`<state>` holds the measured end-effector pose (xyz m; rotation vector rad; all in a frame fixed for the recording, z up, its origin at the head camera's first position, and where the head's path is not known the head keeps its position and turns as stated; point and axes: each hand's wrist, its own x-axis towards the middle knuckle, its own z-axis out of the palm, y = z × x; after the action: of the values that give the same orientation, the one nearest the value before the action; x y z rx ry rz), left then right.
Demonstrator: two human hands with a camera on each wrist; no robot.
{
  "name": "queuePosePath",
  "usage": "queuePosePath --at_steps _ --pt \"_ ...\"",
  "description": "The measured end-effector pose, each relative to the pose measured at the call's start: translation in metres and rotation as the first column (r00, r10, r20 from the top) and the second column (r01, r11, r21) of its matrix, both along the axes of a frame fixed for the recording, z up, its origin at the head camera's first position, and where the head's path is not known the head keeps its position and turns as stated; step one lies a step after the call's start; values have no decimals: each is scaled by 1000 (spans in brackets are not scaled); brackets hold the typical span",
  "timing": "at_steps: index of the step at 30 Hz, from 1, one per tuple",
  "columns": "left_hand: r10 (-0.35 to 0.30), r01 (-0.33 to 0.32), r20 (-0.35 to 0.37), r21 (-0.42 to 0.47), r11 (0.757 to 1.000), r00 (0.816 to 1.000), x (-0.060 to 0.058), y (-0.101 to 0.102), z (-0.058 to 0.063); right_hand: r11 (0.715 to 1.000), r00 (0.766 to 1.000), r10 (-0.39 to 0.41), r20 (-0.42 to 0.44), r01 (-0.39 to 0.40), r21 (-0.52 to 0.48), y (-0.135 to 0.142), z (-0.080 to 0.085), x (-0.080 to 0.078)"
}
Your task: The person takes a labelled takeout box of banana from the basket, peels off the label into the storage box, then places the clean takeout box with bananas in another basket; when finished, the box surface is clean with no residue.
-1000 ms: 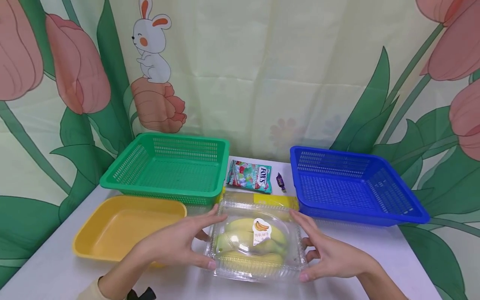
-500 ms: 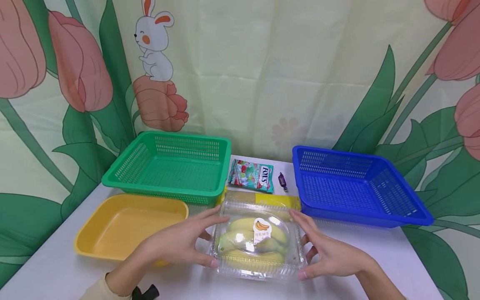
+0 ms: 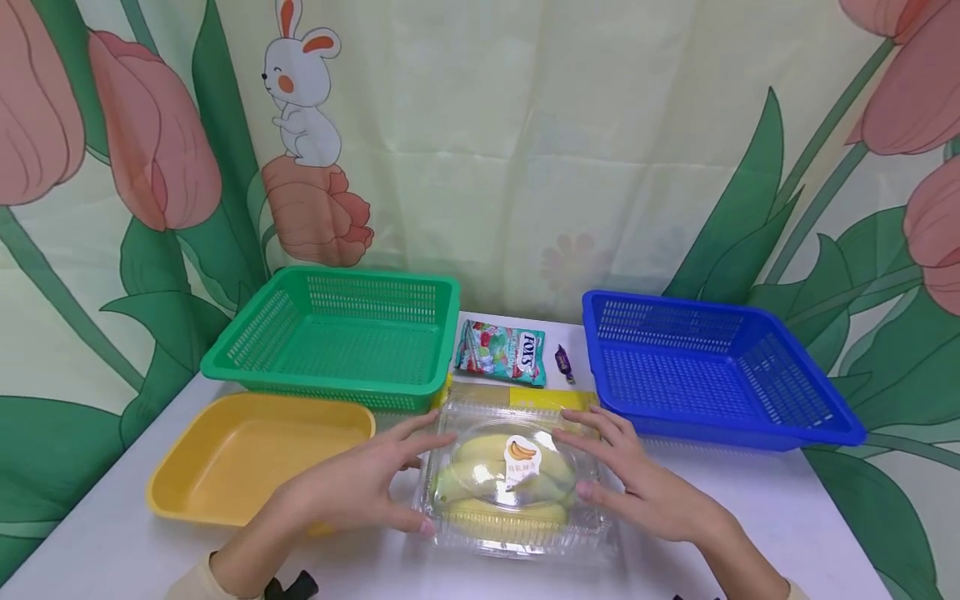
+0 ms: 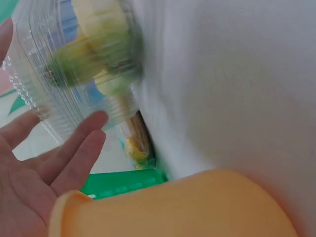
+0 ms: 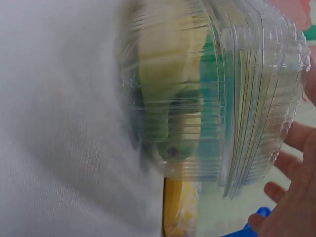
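Observation:
A clear plastic clamshell box (image 3: 480, 521) of bananas (image 3: 480, 475), with a banana sticker on its lid, rests on the table between the hands. The left hand (image 3: 352, 492) is at the box's left side, fingers fairly straight and spread. In the left wrist view the fingertips (image 4: 94, 121) lie along the box wall; whether they touch cannot be told. The right hand (image 3: 637, 479) reaches over the lid's right edge with its fingers extended. From the right wrist view, the right hand (image 5: 296, 182) is beside the ridged lid rim, fingers loosely bent.
Left of the box are a yellow tub (image 3: 172, 475) and a green basket (image 3: 337, 387). A blue basket (image 3: 720, 433) stands at the right. Behind the box lie a yellow package (image 3: 551, 398), a FOX'S candy bag (image 3: 501, 352) and a purple wrapped candy (image 3: 563, 364).
The right hand has moved from the box's right side up and inward over the lid, its fingers straightening. The left hand and the box stay nearly in place.

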<state>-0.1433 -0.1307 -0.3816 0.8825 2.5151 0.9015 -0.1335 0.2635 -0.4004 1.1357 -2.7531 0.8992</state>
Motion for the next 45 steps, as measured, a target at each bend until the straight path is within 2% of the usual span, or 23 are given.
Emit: queuePosePath --at_steps 4,7,13,21,26,28,34,41,45 --pt "28 -29 -20 -39 999 999 2 3 0 999 996 27 -79 -25 35 1 1 -5" --pt "36 -38 -33 -54 998 999 0 5 5 997 993 44 -112 -36 67 0 6 -9" --pt "10 -14 -68 -67 998 998 -2 6 10 997 995 47 -84 -41 70 -5 11 -15" --pt "-7 10 -173 13 1000 985 -1 17 5 997 1000 23 -19 -21 70 -5 8 -15" --pt "-26 37 -271 36 999 962 -5 33 4 995 996 -24 89 15 101 -7 12 -13" --pt "-55 76 -311 56 995 949 -7 41 3 993 992 -27 121 13 115 -8 15 -12" --pt "-89 166 -425 148 975 901 -13 64 5 993 993 -21 120 6 120 -9 18 -12" --pt "-67 153 -498 134 979 865 -14 78 -3 994 994 -14 113 1 113 -10 14 -13" --pt "-50 130 -505 124 984 862 -14 84 -5 995 994 -17 109 5 104 -10 14 -14"
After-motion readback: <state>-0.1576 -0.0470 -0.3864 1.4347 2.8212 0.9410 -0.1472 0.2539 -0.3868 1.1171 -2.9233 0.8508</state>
